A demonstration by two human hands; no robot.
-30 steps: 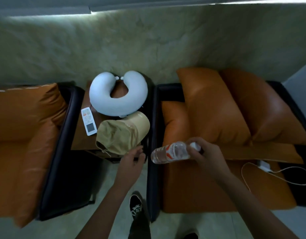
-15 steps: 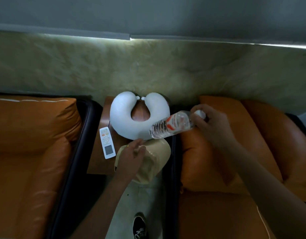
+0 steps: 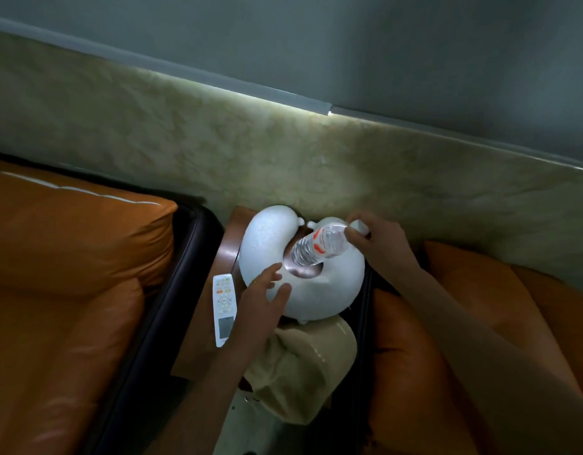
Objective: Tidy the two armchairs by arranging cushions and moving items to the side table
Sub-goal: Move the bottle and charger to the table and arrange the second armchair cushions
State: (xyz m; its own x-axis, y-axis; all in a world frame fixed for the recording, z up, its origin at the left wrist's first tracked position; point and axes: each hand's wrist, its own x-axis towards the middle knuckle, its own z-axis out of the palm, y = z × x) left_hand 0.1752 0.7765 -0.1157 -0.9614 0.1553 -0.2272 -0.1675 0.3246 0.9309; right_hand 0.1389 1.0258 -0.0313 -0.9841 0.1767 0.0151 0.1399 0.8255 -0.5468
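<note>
Side table: right hand holds bottle tilted over neck pillow.

- Beige marbled wall panel runs right across the back.
- Lit trim strip caps it, grey wall above.
- Pale floor shows at the bottom edge.

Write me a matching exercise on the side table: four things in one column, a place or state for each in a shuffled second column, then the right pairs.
Things
1. water bottle
2. neck pillow
3. remote control
4. cap

Places or states
A. lies flat along the left edge of the side table
B. held tilted, by its top end, in the right hand
C. beige, at the table's near end
D. white, curled in a U, nearest the wall

Pairs: 1-B, 2-D, 3-A, 4-C
</note>
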